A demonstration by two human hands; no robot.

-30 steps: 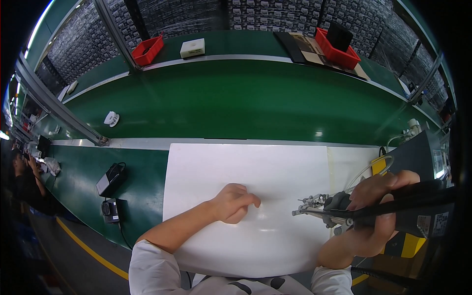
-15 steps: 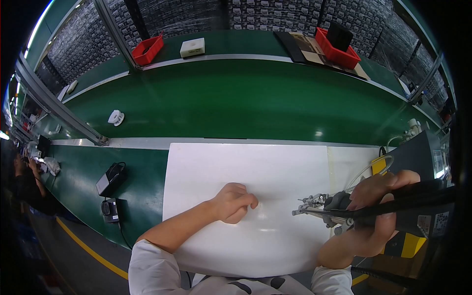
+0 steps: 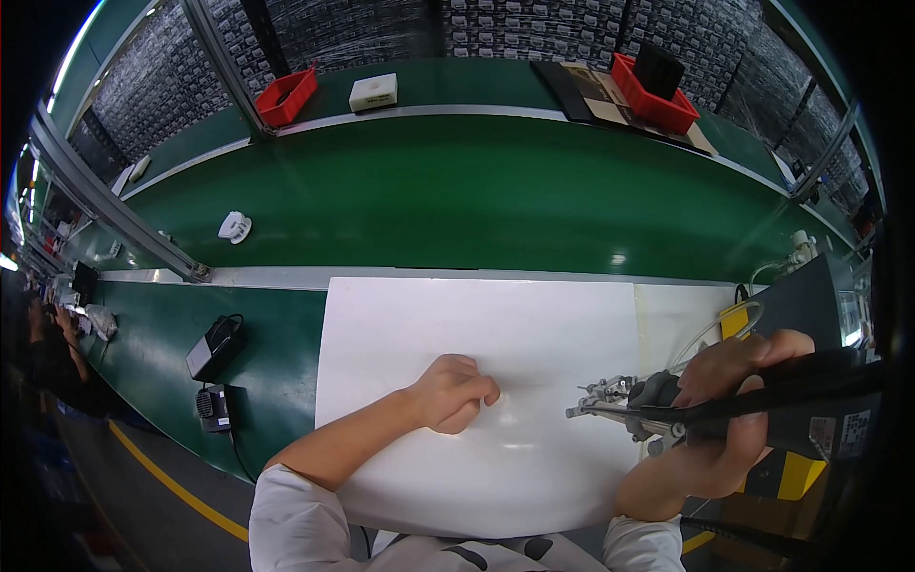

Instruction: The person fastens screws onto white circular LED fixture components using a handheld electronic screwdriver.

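Note:
My left hand [image 3: 454, 394] lies loosely fisted on the white board [image 3: 515, 334], with no object showing in it. On the right, my right hand [image 3: 724, 458] is bent around a long black bar-like part [image 3: 710, 405] of a dark grey machine [image 3: 801, 305]. That bar covers the middle of the hand. Just left of these fingers, a small metal nozzle assembly [image 3: 610, 393] with screws and knobs sticks out over the board. A pale clear hose [image 3: 710, 329] curves behind it.
On the far green belt [image 3: 429, 191] stands a small white round part [image 3: 234, 227]. A black adapter [image 3: 217, 348] and a handheld radio microphone [image 3: 214, 408] lie left of the board. Red bins [image 3: 286, 96] and a white box [image 3: 373, 91] occupy the back shelf. Another person's arm [image 3: 71, 338] shows far left.
The white round part on the green belt has shifted slightly to the right and turned a little. Both my hands have stayed in place.

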